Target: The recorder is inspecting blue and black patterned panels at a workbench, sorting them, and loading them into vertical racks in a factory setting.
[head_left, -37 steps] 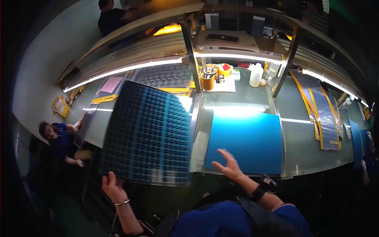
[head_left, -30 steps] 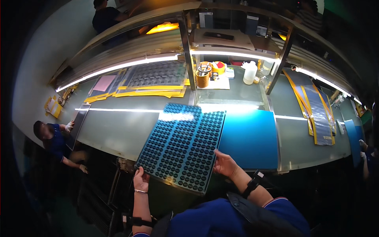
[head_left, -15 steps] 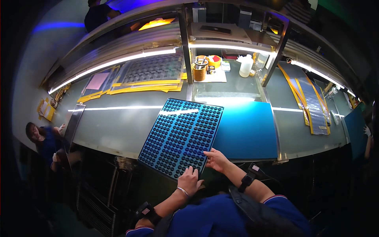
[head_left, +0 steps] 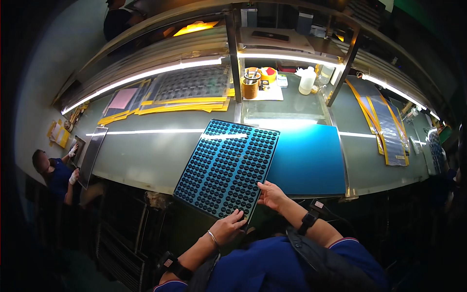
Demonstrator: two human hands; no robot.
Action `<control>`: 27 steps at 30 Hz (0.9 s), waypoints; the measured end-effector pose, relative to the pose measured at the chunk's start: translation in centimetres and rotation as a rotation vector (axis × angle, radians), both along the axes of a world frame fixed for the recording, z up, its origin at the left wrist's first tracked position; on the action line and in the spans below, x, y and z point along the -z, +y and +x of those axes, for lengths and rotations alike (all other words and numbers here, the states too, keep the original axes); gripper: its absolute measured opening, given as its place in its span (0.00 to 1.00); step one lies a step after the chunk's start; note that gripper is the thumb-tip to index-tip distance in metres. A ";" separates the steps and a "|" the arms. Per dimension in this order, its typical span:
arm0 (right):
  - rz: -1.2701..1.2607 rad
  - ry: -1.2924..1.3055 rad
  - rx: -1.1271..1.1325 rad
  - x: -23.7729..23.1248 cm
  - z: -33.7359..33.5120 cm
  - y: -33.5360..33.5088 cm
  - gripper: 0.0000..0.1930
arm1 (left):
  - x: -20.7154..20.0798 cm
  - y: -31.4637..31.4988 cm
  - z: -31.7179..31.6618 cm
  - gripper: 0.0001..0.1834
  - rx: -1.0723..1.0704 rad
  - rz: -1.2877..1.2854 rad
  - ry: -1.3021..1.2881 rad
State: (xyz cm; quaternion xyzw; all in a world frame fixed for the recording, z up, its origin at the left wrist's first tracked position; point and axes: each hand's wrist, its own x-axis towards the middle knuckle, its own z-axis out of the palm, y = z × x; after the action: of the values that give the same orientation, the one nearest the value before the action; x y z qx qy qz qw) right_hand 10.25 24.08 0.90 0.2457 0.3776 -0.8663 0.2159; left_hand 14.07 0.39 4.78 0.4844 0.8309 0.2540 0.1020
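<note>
1. The grey tabletop point(head_left: 146, 155) runs the full width under strip lights.
2. A blue mat point(head_left: 311, 160) lies at its near edge, right of centre.
3. A dark perforated tray point(head_left: 226, 168) lies tilted, overlapping the mat's left side and overhanging the near edge.
4. The right hand point(head_left: 272, 195) grips the tray's near right edge, fingers spread.
5. The left hand point(head_left: 228, 228) pinches its near corner.

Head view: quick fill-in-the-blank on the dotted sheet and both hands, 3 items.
1. Both hands grip the dotted sheet at its ____ edge.
2. The sheet's right side lies over a plain ____ mat.
3. The left hand has a thin bracelet at the wrist; the right hand has a ____ wristband.

Missing words: near; blue; black
</note>
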 end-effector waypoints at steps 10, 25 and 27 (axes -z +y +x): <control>-0.032 0.004 0.001 0.4 0.2 -0.2 0.09 | 1.1 -0.6 0.7 0.16 0.141 0.089 0.273; -0.395 0.160 0.013 1.4 2.4 -1.8 0.10 | -0.4 5.4 -3.2 0.09 -0.416 -0.258 0.046; -0.089 0.112 0.057 2.6 2.1 -1.6 0.13 | -0.8 5.5 -4.8 0.08 -0.379 -0.172 0.009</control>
State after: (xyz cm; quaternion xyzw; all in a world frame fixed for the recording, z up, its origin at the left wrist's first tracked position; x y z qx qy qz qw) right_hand 12.40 22.50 -1.70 0.1978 0.3430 -0.9004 0.1804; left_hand 9.30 5.92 5.53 0.3099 0.9263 0.1947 0.0898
